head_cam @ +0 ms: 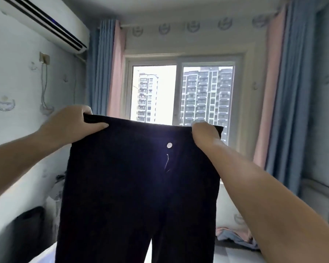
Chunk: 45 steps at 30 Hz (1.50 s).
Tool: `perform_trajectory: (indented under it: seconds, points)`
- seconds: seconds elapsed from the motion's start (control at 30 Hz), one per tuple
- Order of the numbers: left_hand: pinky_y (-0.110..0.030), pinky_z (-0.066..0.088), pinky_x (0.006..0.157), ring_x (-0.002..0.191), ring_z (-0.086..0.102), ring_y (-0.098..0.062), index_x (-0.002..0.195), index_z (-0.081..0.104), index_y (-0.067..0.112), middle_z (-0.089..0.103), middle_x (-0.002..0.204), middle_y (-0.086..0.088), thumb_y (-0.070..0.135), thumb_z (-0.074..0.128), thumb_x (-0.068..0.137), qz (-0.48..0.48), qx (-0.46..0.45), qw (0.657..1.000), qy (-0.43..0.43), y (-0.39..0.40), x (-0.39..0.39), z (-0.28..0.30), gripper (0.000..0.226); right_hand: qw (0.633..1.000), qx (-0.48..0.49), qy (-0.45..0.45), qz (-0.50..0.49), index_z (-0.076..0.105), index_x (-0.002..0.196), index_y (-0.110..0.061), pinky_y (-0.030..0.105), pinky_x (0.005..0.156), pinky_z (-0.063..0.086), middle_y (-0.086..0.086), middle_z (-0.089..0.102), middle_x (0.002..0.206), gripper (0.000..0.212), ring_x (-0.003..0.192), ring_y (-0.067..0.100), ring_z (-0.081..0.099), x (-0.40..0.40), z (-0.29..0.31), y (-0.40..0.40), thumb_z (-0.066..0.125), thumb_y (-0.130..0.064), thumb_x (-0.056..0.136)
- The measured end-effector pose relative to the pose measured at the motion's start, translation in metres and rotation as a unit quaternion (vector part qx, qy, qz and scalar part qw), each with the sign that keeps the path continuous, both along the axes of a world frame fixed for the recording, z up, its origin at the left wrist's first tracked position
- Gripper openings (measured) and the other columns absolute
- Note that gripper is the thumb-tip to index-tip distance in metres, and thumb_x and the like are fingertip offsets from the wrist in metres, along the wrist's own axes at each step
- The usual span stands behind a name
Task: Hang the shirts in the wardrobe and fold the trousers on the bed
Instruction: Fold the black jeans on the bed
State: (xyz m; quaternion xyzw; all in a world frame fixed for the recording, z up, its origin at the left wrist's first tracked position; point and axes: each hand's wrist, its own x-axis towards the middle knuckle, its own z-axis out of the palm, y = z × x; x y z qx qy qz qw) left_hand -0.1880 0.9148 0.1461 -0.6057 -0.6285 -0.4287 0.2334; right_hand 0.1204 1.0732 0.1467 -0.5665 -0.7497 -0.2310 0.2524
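The dark trousers (137, 186) hang in the air in front of the window (180, 92), held up by the waistband with both legs dropping out of view at the bottom of the frame, above what looks like the bed (234, 251). Their button (169, 145) and zip face the camera, just right of the trousers' middle.

The left hand (72, 124) pinches the left corner of the waistband, thumb laid along the front and fingers curled over the top edge. The right hand (203, 133) grips the right part of the waistband, fingers folded behind the cloth, with a short flap of band sticking out beyond it.

The likeliest trouble, as I judge it, is a crooked fold: the waistband slopes down toward the right hand, so if the trousers are lowered this way the legs may land twisted or uneven. The cloth also hides the bed below the trousers, so it could settle on the pink and blue cloth heap (234, 236) lying lower right of them. A loose pinch on either corner would let one side drop.

The bed shows only as pale patches beside the trousers. Blue and pink curtains (106, 69) flank the window, an air conditioner (46, 21) is mounted upper left of the trousers, and a dark bundle (29, 223) lies lower left of them.
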Motion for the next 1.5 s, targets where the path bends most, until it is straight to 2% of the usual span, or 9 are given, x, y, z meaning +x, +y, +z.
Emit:
perform_trajectory:
  seconds: [0.13,0.23,0.37,0.47,0.7,1.0,1.2,1.33,1.5]
  points:
    - [-0.027,0.040,0.052,0.056,0.060,-0.020,0.064,0.057,0.013,0.060,0.056,-0.003,0.052,0.070,0.075,-0.063,0.016,0.997,-0.035,0.028,0.045,0.025,0.043,0.996,0.051,0.065,-0.023,0.053,0.115,0.000,0.033,0.067,0.040,0.022,0.044,0.137,0.036,0.099,0.034,0.060,0.051,0.054,0.004,0.043,0.013,0.083]
    - [-0.026,0.035,0.050,0.050,0.055,-0.018,0.058,0.051,0.016,0.052,0.050,0.002,0.049,0.070,0.077,-0.094,0.045,0.992,-0.071,0.038,0.060,0.038,0.042,0.987,0.122,0.099,-0.017,0.051,0.115,0.001,0.033,0.067,0.038,0.023,0.048,0.128,0.032,0.099,0.037,0.058,0.063,0.098,0.008,0.041,0.010,0.086]
    - [-0.025,0.033,0.049,0.045,0.049,-0.014,0.054,0.047,0.017,0.045,0.043,0.007,0.043,0.071,0.078,-0.108,0.072,0.983,-0.133,0.039,0.051,0.029,0.043,0.980,0.162,0.114,0.024,0.052,0.113,0.001,0.034,0.071,0.038,0.022,0.051,0.121,0.029,0.098,0.038,0.057,0.037,0.133,0.025,0.033,0.003,0.091]
    - [-0.022,0.033,0.047,0.039,0.046,-0.006,0.054,0.049,0.018,0.045,0.036,0.010,0.039,0.072,0.079,-0.092,0.051,0.975,-0.196,0.035,0.023,-0.012,0.040,0.986,0.126,0.088,0.069,0.053,0.114,-0.001,0.033,0.074,0.038,0.020,0.050,0.122,0.031,0.101,0.037,0.056,-0.013,0.110,0.048,0.033,0.003,0.091]
    - [-0.028,0.032,0.050,0.051,0.047,-0.015,0.058,0.051,0.013,0.049,0.051,0.002,0.034,0.074,0.080,0.017,-0.066,0.944,-0.322,0.017,-0.074,-0.196,0.038,0.985,-0.027,-0.043,0.167,0.059,0.116,-0.006,0.031,0.074,0.044,0.014,0.051,0.122,0.031,0.100,0.033,0.061,-0.155,-0.083,0.096,0.045,0.004,0.090]
    - [-0.027,0.032,0.049,0.054,0.053,-0.018,0.059,0.053,0.016,0.054,0.052,0.000,0.044,0.073,0.077,0.216,-0.229,0.842,-0.439,-0.033,-0.259,-0.428,0.039,0.908,-0.178,-0.259,0.276,0.057,0.118,-0.008,0.038,0.092,0.049,0.012,0.053,0.121,0.029,0.114,0.027,0.055,-0.368,-0.342,0.094,0.044,-0.002,0.092]
    - [-0.024,0.038,0.052,0.062,0.056,-0.012,0.063,0.058,0.025,0.061,0.062,0.007,0.048,0.070,0.079,0.263,-0.318,0.786,-0.460,-0.028,-0.427,-0.527,0.031,0.858,-0.297,-0.303,0.289,0.055,0.118,-0.007,0.034,0.086,0.048,0.009,0.052,0.124,0.029,0.113,0.023,0.052,-0.542,-0.470,0.103,0.044,0.000,0.091]
    - [-0.032,0.048,0.060,0.064,0.061,-0.024,0.070,0.061,0.014,0.065,0.068,-0.004,0.052,0.068,0.078,0.308,-0.373,0.735,-0.475,-0.020,-0.529,-0.601,0.039,0.847,-0.356,-0.294,0.263,0.058,0.113,-0.009,0.033,0.056,0.044,0.009,0.049,0.120,0.030,0.085,0.025,0.057,-0.650,-0.549,0.112,0.047,0.003,0.089]
    - [-0.029,0.039,0.056,0.069,0.058,-0.023,0.074,0.060,0.010,0.064,0.072,-0.005,0.050,0.068,0.080,0.329,-0.430,0.705,-0.459,-0.008,-0.618,-0.689,0.041,0.830,-0.408,-0.273,0.265,0.059,0.112,-0.006,0.042,0.075,0.052,0.014,0.046,0.118,0.031,0.085,0.032,0.057,-0.744,-0.656,0.127,0.048,0.008,0.086]
